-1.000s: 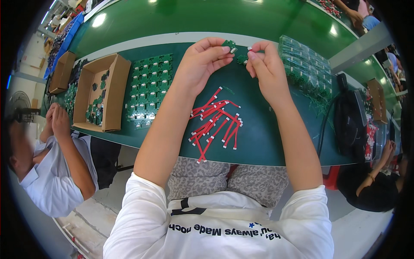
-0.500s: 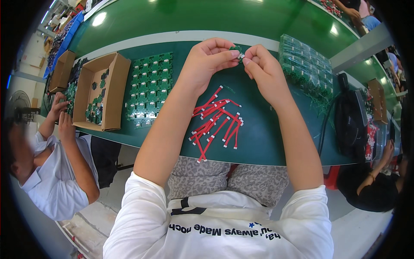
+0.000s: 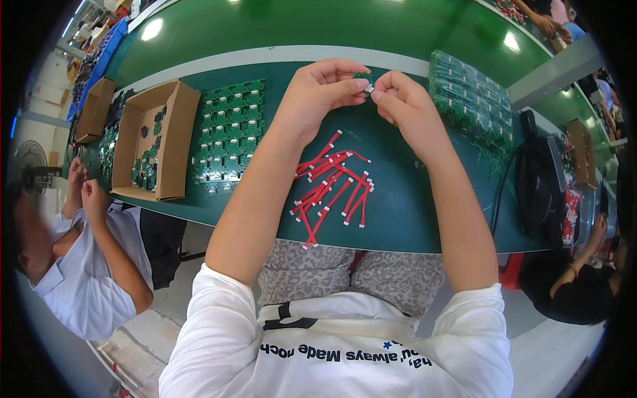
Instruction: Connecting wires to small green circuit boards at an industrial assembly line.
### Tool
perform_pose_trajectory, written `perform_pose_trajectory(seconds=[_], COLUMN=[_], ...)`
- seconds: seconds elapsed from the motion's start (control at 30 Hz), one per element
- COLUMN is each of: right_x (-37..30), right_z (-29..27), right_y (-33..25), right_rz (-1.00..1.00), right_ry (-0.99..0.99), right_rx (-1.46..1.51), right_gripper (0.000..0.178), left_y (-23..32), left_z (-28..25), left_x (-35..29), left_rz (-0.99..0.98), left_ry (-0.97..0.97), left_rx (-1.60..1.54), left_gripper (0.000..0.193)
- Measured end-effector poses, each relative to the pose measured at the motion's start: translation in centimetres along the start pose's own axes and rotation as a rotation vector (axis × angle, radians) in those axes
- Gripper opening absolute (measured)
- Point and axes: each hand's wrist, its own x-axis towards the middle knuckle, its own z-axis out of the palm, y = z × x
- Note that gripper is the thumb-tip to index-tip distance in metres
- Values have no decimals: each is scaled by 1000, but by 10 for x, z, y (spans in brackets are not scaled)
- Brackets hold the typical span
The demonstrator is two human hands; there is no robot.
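My left hand [image 3: 325, 86] pinches a small green circuit board [image 3: 362, 77] between thumb and fingers, above the far part of the bench. At the board's edge is a small white connector [image 3: 369, 87], with the closed fingertips of my right hand [image 3: 406, 103] pressed against it. Whether the connector belongs to the board or is a separate piece, I cannot tell. Below my hands, between my forearms, lies a loose pile of short red cables [image 3: 332, 186] with white plugs on their ends.
Left of my arm lies a panel of green circuit boards [image 3: 231, 132]; beyond it stands a cardboard box [image 3: 189, 142] holding loose boards. Stacked board panels [image 3: 468, 99] and a black bag [image 3: 539, 186] are at the right. Co-workers sit on both sides, one in a white shirt [image 3: 93, 285].
My right fingers have curled in slightly against the white connector, and the board has turned a little. The left co-worker's hands have moved back from the boards, toward their body.
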Motion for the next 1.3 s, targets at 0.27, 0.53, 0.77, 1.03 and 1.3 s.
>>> perform_pose_trajectory(seconds=[0.27,0.53,0.77,1.03,1.3], right_x=[0,-4,-4,-2,-3], right_z=[-2,7,10,5,-15], right_y=[4,1,4,4,-12], right_rz=[-8,-47,-2,31,-194], right_ry=[-9,76,77,108,263], right_rx=[-48,-117,-15,-106,-425], right_gripper=[10,8,8,9,6], left_y=[1,-2,-2,-13,-15], left_z=[-4,-6,-4,-5,-11], left_x=[1,2,2,6,12], left_rz=[-6,-14,-36,-19,120], left_ry=[-38,-48,-27,-59,90], left_rx=[102,74,32,72,428], left_gripper=[20,18,15,16,13])
